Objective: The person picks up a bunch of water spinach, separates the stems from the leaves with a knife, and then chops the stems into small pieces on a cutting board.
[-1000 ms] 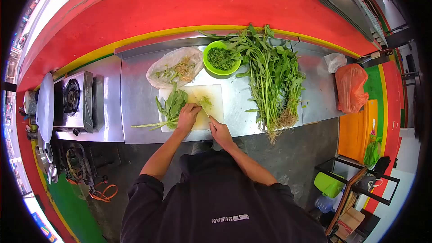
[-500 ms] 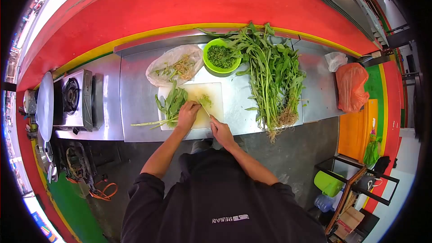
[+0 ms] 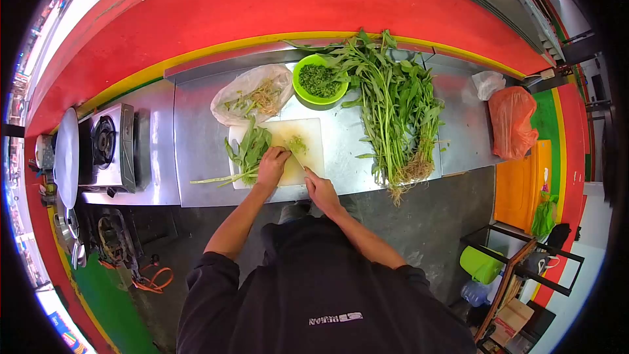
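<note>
On the white cutting board (image 3: 315,132), my left hand (image 3: 272,166) is closed around a bunch of leafy greens (image 3: 253,147). The leaves spread to its left, and pale stems reach past the board's left edge. My right hand (image 3: 321,191) grips a knife (image 3: 299,163) by its handle, which the fingers mostly cover. Its blade slants up and left, close to my left fingertips. Small chopped green pieces (image 3: 297,143) lie just beyond the blade. Behind the board stands a lime-green bowl (image 3: 322,100) holding finely chopped greens (image 3: 318,80).
A clear plastic bag (image 3: 223,109) with roots and trimmings sits behind the board. To the right lies a large pile of rooted greens (image 3: 393,105). Farther right is an orange plastic bag (image 3: 512,124). A gas stove (image 3: 113,147) stands at the left on the steel counter (image 3: 196,151).
The view has shifted very slightly. Both hands, the knife and the greens keep nearly the same places on the board.
</note>
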Available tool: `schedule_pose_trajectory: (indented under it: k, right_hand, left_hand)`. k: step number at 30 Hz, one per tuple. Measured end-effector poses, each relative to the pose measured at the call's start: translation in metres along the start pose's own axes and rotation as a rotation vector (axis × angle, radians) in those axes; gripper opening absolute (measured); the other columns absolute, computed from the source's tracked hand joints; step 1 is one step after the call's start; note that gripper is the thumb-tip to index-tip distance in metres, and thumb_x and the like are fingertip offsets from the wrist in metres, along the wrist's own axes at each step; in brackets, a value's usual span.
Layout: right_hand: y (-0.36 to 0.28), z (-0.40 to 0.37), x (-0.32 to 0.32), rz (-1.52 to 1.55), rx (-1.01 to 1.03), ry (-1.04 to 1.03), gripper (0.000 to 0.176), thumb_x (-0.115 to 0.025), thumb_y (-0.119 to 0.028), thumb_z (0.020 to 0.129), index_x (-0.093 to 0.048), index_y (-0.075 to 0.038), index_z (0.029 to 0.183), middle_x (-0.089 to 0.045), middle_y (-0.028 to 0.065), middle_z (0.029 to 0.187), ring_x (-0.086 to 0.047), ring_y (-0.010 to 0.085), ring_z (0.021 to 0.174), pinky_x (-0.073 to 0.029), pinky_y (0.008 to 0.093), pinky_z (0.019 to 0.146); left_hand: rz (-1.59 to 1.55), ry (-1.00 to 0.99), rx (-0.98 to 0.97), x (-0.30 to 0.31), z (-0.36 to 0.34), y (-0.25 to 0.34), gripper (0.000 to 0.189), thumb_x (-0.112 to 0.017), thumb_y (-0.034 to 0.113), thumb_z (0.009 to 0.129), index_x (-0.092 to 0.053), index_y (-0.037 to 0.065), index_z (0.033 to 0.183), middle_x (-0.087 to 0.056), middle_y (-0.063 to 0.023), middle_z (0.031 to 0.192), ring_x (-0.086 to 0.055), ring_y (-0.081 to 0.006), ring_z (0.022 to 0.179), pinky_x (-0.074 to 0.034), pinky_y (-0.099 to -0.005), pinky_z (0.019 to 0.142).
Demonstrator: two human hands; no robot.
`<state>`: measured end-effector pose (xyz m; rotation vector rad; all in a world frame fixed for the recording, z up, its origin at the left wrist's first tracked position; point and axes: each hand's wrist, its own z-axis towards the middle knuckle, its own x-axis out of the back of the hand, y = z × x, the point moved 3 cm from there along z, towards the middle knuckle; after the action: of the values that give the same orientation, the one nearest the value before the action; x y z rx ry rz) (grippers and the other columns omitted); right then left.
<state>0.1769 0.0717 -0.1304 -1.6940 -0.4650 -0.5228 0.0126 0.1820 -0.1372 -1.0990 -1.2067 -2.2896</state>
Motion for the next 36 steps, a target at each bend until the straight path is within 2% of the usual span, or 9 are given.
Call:
schedule_pose_trajectory:
  k: [7, 9, 12, 20, 29, 36]
  right_hand:
    - [-0.003, -0.003, 0.002, 0.041, -0.03, -0.008, 0.039, -0.059, -0.019, 0.101, -0.062, -0.005, 0.137, -0.064, 0.0286, 0.072, -0.067, 0.0444, 0.067, -0.051, 0.0495, 0.063]
    - [-0.001, -0.009, 0.001, 0.099, 0.026, 0.033, 0.04, -0.059, -0.02, 0.101, -0.061, -0.005, 0.137, -0.065, 0.0296, 0.075, -0.068, 0.0452, 0.07, -0.052, 0.0499, 0.064]
    - [0.001, -0.011, 0.002, 0.066, -0.026, -0.008, 0.039, -0.059, -0.02, 0.101, -0.061, -0.005, 0.137, -0.065, 0.0307, 0.077, -0.069, 0.0455, 0.074, -0.052, 0.0503, 0.066]
    - [-0.009, 0.003, 0.001, 0.034, -0.05, -0.009, 0.04, -0.059, -0.021, 0.101, -0.061, -0.006, 0.137, -0.064, 0.0304, 0.075, -0.068, 0.0451, 0.07, -0.051, 0.0504, 0.064]
    - [-0.001, -0.008, -0.002, 0.043, -0.025, 0.009, 0.04, -0.059, -0.021, 0.1, -0.062, -0.005, 0.137, -0.064, 0.0303, 0.075, -0.068, 0.0448, 0.07, -0.051, 0.0503, 0.064]
    - [-0.008, 0.004, -0.004, 0.062, -0.047, 0.025, 0.039, -0.06, -0.02, 0.1, -0.063, -0.004, 0.135, -0.065, 0.0315, 0.078, -0.068, 0.0466, 0.073, -0.052, 0.0511, 0.067]
  left_hand:
    - [-0.036, 0.01, 0.04, 0.0, 0.002, 0.001, 0.017, -0.068, 0.0, 0.084, -0.074, 0.005, 0.1, -0.066, -0.0091, 0.097, -0.063, -0.0309, 0.09, -0.053, -0.0417, 0.081]
    - [-0.066, 0.025, 0.059, -0.004, 0.0, -0.001, 0.016, -0.068, 0.0, 0.085, -0.073, 0.004, 0.1, -0.066, -0.0096, 0.096, -0.063, -0.0312, 0.09, -0.053, -0.0421, 0.081]
    - [-0.064, 0.035, 0.048, -0.006, -0.002, -0.005, 0.016, -0.068, 0.0, 0.085, -0.073, 0.004, 0.099, -0.066, -0.0105, 0.095, -0.063, -0.0316, 0.089, -0.053, -0.0429, 0.081]
    - [0.112, -0.037, 0.044, 0.0, -0.005, 0.0, 0.018, -0.067, 0.007, 0.088, -0.074, 0.009, 0.104, -0.066, -0.0051, 0.1, -0.062, -0.0273, 0.094, -0.049, -0.0409, 0.082]
    - [0.082, -0.015, 0.034, -0.003, -0.006, -0.004, 0.024, -0.064, 0.005, 0.084, -0.074, 0.011, 0.104, -0.066, -0.0039, 0.098, -0.062, -0.0255, 0.094, -0.047, -0.0394, 0.082]
    - [0.111, -0.018, 0.036, -0.001, -0.005, -0.003, 0.021, -0.064, 0.006, 0.086, -0.075, 0.012, 0.103, -0.067, -0.0029, 0.099, -0.063, -0.0244, 0.095, -0.046, -0.04, 0.084]
